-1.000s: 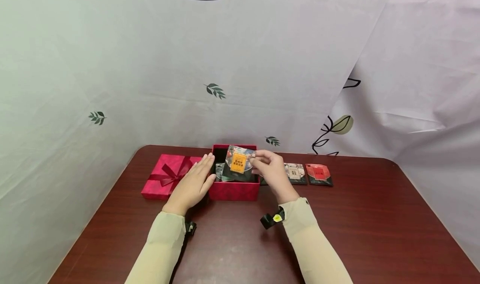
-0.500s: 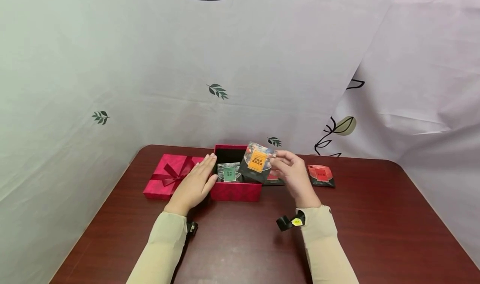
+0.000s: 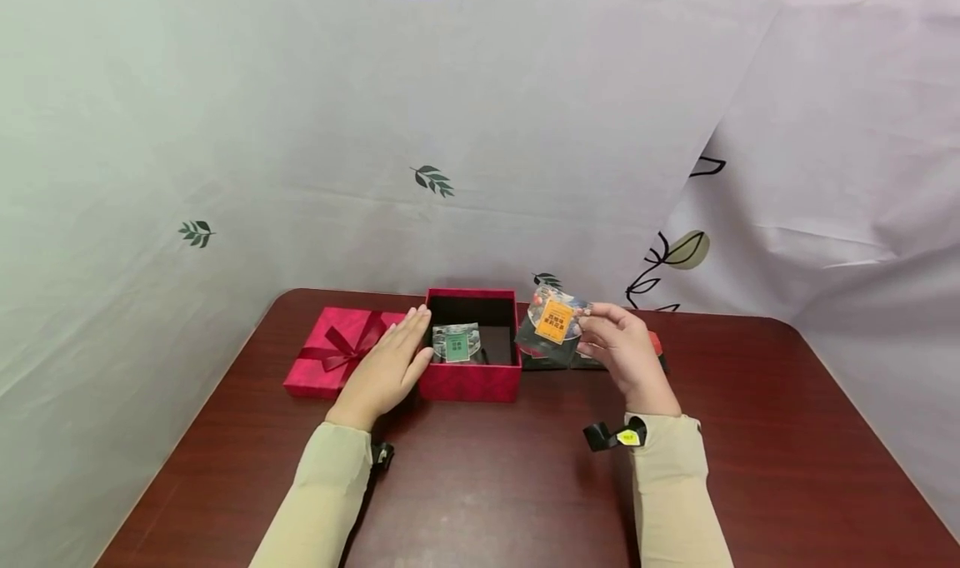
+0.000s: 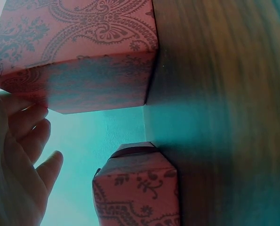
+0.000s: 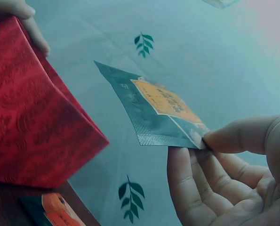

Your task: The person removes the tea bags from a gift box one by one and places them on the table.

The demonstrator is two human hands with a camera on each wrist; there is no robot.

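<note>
In the head view my right hand (image 3: 626,351) pinches a dark square sachet (image 3: 555,322) with an orange label by its right edge, thumb on its face. It is held up just right of an uncovered red box (image 3: 468,383). The right wrist view shows the sachet (image 5: 163,113) tilted between thumb and fingers. My left hand (image 3: 386,372) lies with straight fingers along the box's left wall; the left wrist view has its fingertips right at the patterned box (image 4: 97,89). Inside the box, a sachet with a green label (image 3: 457,343) leans at the left.
Left of the box, partly behind my left hand, is a red lid (image 3: 322,368) with a dark red ribbon bow. Several sachets lie in a row right of the box, mostly hidden by my right hand; one shows an orange-red label (image 5: 60,212). A pale printed cloth (image 3: 300,135) hangs behind the table.
My right hand has carried the orange-labelled sachet rightward from over the box to beside it. The green-labelled sachet in the box has come into view. My left hand stays in place.
</note>
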